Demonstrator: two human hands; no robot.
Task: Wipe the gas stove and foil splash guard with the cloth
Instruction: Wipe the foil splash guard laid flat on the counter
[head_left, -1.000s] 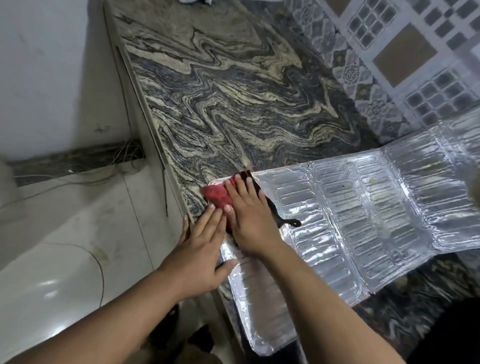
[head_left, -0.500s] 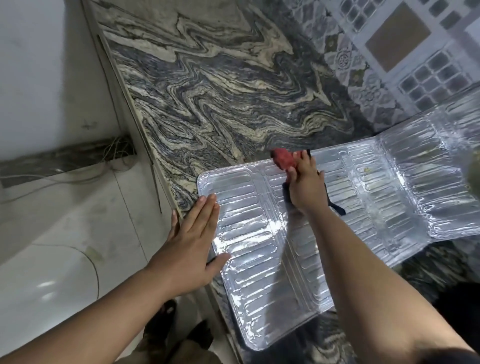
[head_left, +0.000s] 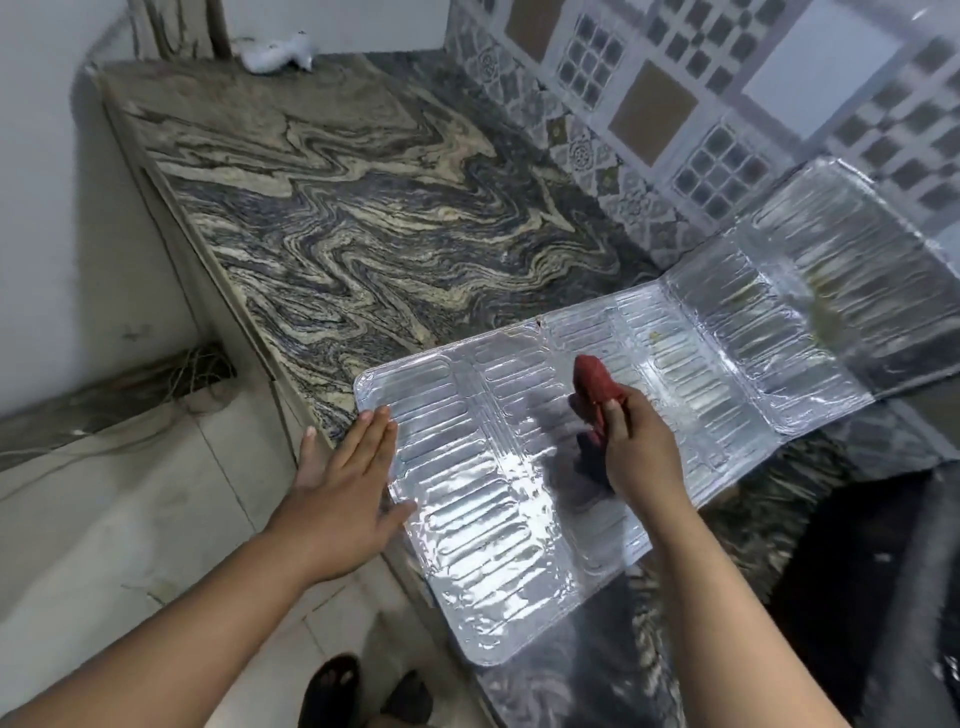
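Note:
The foil splash guard (head_left: 483, 499) lies unfolded on the marbled counter, its far panels rising against the tiled wall at the right. My right hand (head_left: 641, 449) grips a bunched red and dark cloth (head_left: 593, 378) over the guard's middle panel. My left hand (head_left: 345, 478) lies flat with straight fingers on the guard's left edge, at the counter's rim. A dark shape at the lower right (head_left: 883, 571) may be the gas stove; I cannot tell.
The marbled counter (head_left: 363, 218) stretches away to the back wall, where a white crumpled object (head_left: 280, 52) lies. Patterned wall tiles (head_left: 649, 104) run along the right. Pale floor tiles (head_left: 104, 519) and my feet are below the counter's left edge.
My right hand swept the cloth from the guard's left corner to the middle panel and now holds it bunched and raised. My left hand stays flat on the left edge.

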